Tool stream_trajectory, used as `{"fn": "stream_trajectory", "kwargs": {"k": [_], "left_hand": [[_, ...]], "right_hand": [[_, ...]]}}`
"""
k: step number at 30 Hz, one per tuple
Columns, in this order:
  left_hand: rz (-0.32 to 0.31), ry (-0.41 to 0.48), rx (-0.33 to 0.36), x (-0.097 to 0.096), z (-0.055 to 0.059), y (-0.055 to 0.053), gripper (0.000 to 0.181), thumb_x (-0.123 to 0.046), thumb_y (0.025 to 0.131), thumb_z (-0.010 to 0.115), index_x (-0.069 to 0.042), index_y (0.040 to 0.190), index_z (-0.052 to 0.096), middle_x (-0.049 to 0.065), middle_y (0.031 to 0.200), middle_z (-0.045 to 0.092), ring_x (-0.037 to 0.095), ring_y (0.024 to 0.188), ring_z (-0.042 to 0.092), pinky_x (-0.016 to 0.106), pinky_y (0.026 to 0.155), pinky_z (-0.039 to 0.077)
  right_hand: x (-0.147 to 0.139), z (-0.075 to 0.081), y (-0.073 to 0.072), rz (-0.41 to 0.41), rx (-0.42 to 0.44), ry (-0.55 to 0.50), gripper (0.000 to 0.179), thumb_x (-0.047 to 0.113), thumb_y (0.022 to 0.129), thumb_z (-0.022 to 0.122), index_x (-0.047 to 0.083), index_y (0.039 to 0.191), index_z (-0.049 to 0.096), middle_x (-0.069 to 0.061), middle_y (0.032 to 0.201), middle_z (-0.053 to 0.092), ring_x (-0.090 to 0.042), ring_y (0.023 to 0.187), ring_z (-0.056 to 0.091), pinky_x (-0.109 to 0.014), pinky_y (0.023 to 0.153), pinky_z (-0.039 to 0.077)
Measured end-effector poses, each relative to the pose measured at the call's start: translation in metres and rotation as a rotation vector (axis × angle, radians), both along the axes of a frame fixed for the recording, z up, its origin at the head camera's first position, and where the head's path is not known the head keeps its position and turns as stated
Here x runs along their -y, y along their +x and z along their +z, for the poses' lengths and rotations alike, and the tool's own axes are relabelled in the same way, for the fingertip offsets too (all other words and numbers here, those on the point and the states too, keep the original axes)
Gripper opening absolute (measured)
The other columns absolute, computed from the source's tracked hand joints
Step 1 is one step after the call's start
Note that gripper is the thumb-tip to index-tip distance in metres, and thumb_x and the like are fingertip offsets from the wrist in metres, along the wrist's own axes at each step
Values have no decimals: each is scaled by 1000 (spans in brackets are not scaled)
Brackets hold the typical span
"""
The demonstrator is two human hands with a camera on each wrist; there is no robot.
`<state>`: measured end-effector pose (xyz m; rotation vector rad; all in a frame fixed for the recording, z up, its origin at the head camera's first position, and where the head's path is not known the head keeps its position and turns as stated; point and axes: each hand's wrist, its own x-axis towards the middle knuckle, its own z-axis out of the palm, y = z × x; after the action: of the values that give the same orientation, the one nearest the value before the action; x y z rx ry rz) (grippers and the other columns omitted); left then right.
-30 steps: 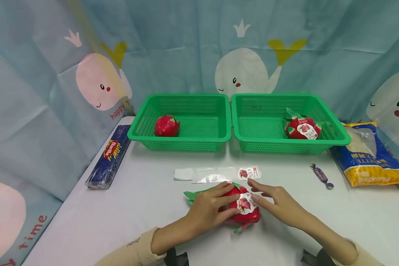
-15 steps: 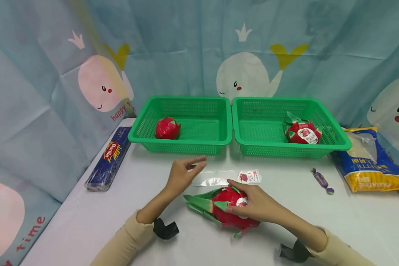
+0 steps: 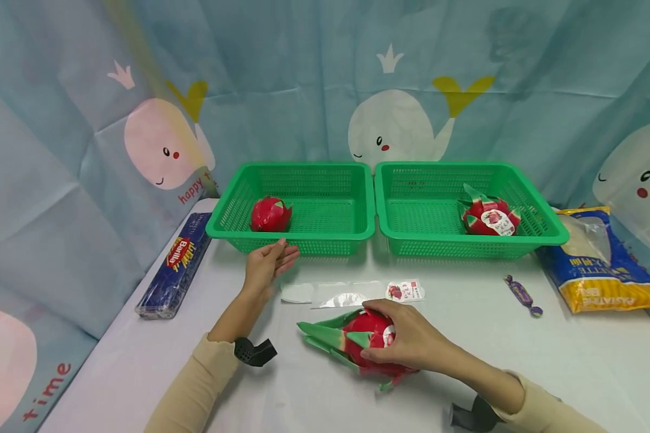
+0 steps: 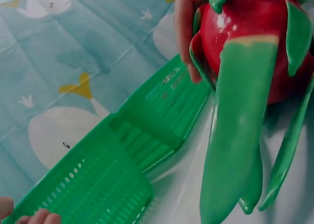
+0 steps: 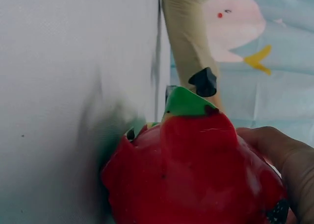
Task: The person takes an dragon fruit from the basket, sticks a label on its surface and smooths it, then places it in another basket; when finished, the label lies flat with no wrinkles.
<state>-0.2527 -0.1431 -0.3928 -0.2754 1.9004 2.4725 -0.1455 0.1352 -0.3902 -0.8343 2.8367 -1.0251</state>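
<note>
A red dragon fruit [image 3: 363, 340] with long green leaf tips lies across the front middle of the table. My right hand [image 3: 411, 337] grips it from the right, thumb on the near side and fingers over the far side, covering most of its white sticker. The right wrist view has the fruit's red body [image 5: 191, 175] close up with my thumb along one side. My left hand [image 3: 268, 264] holds nothing; its fingers extend just in front of the left green basket [image 3: 341, 230]. Inside that basket sits a second dragon fruit [image 3: 269, 214] without a visible sticker.
The right green basket [image 3: 439, 237] holds a stickered dragon fruit [image 3: 492, 218]. A clear strip with a label [image 3: 403, 291] lies behind the gripped fruit. A blue spaghetti pack [image 3: 176, 264] is at left; a purple wrapped candy [image 3: 522, 296] and a yellow-blue bag [image 3: 601, 264] are at right.
My left hand has left the dragon fruit and moved up and left toward the left basket. My right hand has closed around the fruit, which stays in about the same place.
</note>
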Motion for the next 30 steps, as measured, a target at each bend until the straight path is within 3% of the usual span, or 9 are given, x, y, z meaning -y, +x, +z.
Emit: {"fn": "stream_trajectory", "kwargs": {"k": [7, 13, 16, 22, 30], "left_hand": [[120, 177, 8, 5, 2, -2, 17, -12, 92, 55, 3, 98, 57, 3, 82, 71, 14, 84, 70, 36, 90, 47], [129, 194, -5, 4, 7, -1, 11, -11, 91, 56, 0, 88, 57, 2, 79, 71, 13, 82, 70, 32, 86, 51], [123, 197, -9, 3, 6, -2, 12, -11, 91, 56, 0, 89, 57, 2, 79, 71, 13, 83, 70, 33, 87, 50], [136, 225, -14, 4, -4, -9, 12, -12, 89, 59, -1, 87, 58, 3, 79, 71, 14, 81, 70, 27, 78, 54], [130, 216, -2, 3, 2, -5, 12, -11, 91, 57, 1, 90, 59, 4, 79, 71, 14, 82, 70, 32, 88, 49]], "right_hand": [[-2, 0, 0, 30, 31, -115, 58, 30, 67, 79, 12, 119, 61, 1, 119, 62, -12, 100, 57, -21, 73, 52], [0, 2, -3, 30, 36, -160, 57, 28, 67, 79, 18, 121, 61, 4, 120, 62, -12, 101, 59, -20, 73, 52], [-2, 8, -7, 15, -1, -215, 58, 27, 67, 80, 19, 122, 61, 4, 121, 62, -14, 106, 58, -22, 74, 53], [-22, 39, -31, -69, -49, -328, 58, 22, 71, 79, 16, 125, 59, 1, 127, 58, -18, 113, 53, -23, 75, 53], [-57, 77, -84, -316, -111, -476, 52, 18, 78, 73, 14, 128, 56, -6, 132, 55, -14, 118, 48, -9, 73, 49]]}}
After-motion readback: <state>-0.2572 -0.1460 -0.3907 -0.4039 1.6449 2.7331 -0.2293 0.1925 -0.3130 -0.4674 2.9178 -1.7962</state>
